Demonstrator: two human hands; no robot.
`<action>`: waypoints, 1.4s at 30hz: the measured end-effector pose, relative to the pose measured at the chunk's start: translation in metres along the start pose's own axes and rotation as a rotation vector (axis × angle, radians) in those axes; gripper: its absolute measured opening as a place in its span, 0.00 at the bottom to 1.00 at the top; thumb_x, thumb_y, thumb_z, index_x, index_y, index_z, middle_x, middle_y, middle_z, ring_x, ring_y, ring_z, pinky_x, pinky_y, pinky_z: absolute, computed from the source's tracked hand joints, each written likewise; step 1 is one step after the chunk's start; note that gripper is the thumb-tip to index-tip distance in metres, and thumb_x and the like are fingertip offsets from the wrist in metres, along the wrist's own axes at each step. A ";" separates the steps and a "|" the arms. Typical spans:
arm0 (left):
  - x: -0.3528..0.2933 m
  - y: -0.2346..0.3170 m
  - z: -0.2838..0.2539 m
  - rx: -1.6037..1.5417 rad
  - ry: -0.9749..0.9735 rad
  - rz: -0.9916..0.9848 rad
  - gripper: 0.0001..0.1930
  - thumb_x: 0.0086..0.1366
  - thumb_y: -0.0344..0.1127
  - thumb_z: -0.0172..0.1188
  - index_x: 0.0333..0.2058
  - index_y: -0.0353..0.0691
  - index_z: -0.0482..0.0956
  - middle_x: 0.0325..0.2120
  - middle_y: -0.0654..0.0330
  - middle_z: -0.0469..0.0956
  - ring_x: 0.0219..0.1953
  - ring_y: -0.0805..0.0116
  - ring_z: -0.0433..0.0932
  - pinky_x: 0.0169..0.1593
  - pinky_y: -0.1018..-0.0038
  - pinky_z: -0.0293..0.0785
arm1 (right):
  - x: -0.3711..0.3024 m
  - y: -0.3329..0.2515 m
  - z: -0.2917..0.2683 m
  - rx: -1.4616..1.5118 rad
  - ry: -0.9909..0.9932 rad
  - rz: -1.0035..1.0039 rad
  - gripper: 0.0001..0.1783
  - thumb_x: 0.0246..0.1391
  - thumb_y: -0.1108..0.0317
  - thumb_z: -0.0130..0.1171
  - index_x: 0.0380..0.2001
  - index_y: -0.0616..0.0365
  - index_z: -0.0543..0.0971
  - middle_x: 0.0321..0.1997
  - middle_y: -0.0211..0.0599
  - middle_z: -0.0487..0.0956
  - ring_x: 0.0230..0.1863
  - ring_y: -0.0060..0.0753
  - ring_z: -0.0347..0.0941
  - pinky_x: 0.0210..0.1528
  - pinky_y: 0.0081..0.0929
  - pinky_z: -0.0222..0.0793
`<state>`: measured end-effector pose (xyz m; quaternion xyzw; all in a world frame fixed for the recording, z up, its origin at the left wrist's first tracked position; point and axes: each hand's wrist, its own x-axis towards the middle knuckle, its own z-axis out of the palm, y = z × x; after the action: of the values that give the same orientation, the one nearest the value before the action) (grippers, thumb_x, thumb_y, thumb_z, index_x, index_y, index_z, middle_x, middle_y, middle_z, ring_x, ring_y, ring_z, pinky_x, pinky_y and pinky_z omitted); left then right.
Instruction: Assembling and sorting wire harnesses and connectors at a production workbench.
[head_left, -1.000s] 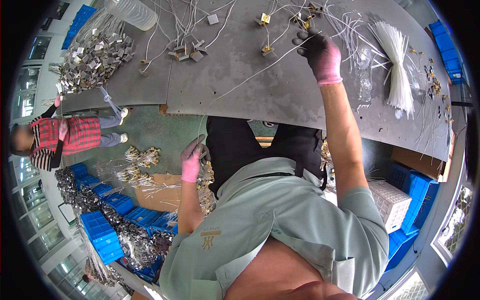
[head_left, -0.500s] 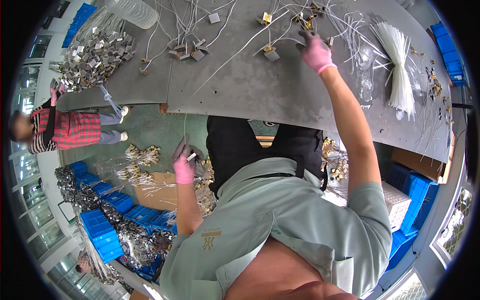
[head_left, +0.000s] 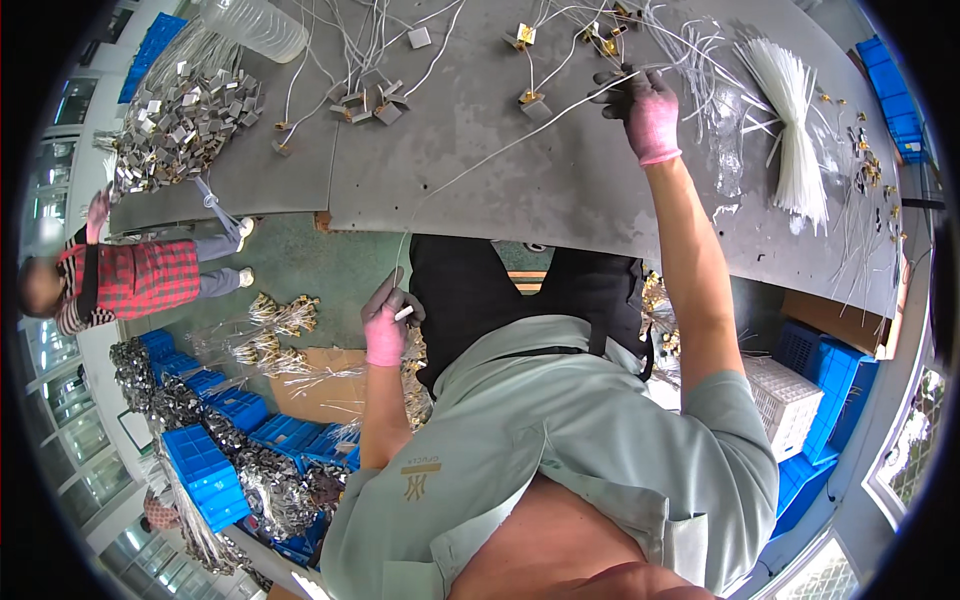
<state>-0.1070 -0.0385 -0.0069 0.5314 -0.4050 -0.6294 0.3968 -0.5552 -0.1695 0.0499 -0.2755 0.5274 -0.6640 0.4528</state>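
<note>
My left hand (head_left: pixel 388 322), in a grey-and-pink glove, is below the table's front edge. Its fingers are closed on one end of a long thin white wire (head_left: pixel 470 166), and a small white piece (head_left: pixel 404 313) shows at the curled fingers. The wire climbs over the table edge and crosses the tabletop to my right hand (head_left: pixel 645 112), gloved alike. There it passes at the fingertips, which look closed around it. Just left of that hand lie small metal blocks with brass-coloured parts (head_left: pixel 535 105) and wires attached.
The grey table (head_left: pixel 400 210) carries a heap of wired metal blocks (head_left: pixel 185 125), a clear plastic bottle (head_left: pixel 255 28) and a bundle of white wires (head_left: pixel 795 140). A co-worker in a red checked apron (head_left: pixel 150 275) stands at the left. Blue crates (head_left: pixel 205 470) stand on the floor.
My right hand has shifted slightly right and toward me, from the brass-coloured parts onto the wire. The wire now bends toward that hand. My left hand has moved slightly right.
</note>
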 end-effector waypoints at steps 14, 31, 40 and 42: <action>-0.005 0.006 0.001 0.077 -0.031 0.020 0.23 0.66 0.40 0.52 0.56 0.33 0.70 0.16 0.56 0.72 0.17 0.71 0.68 0.22 0.77 0.63 | -0.013 0.007 -0.022 0.152 0.081 0.081 0.16 0.62 0.63 0.53 0.46 0.63 0.74 0.41 0.41 0.81 0.41 0.39 0.80 0.38 0.27 0.73; -0.003 0.004 0.006 0.032 -0.017 0.018 0.22 0.66 0.39 0.52 0.56 0.35 0.71 0.16 0.54 0.73 0.17 0.70 0.69 0.22 0.76 0.64 | -0.028 -0.013 -0.001 0.458 0.218 -0.151 0.12 0.64 0.65 0.47 0.42 0.65 0.66 0.38 0.49 0.77 0.39 0.54 0.79 0.33 0.37 0.77; -0.003 0.001 0.010 0.035 -0.028 0.014 0.23 0.65 0.41 0.52 0.55 0.34 0.71 0.16 0.54 0.73 0.17 0.70 0.69 0.22 0.76 0.64 | -0.033 -0.019 -0.001 0.542 0.322 -0.170 0.10 0.64 0.67 0.46 0.43 0.63 0.66 0.38 0.46 0.76 0.40 0.56 0.79 0.32 0.37 0.77; -0.003 0.002 0.009 0.058 -0.026 0.010 0.23 0.65 0.41 0.52 0.55 0.34 0.71 0.16 0.55 0.73 0.17 0.70 0.69 0.22 0.77 0.64 | -0.033 -0.019 -0.010 0.390 0.162 -0.128 0.17 0.63 0.65 0.51 0.49 0.65 0.67 0.47 0.56 0.76 0.45 0.53 0.78 0.39 0.36 0.75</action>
<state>-0.1151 -0.0353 -0.0034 0.5324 -0.4309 -0.6221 0.3792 -0.5552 -0.1346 0.0687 -0.1613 0.4050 -0.8008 0.4107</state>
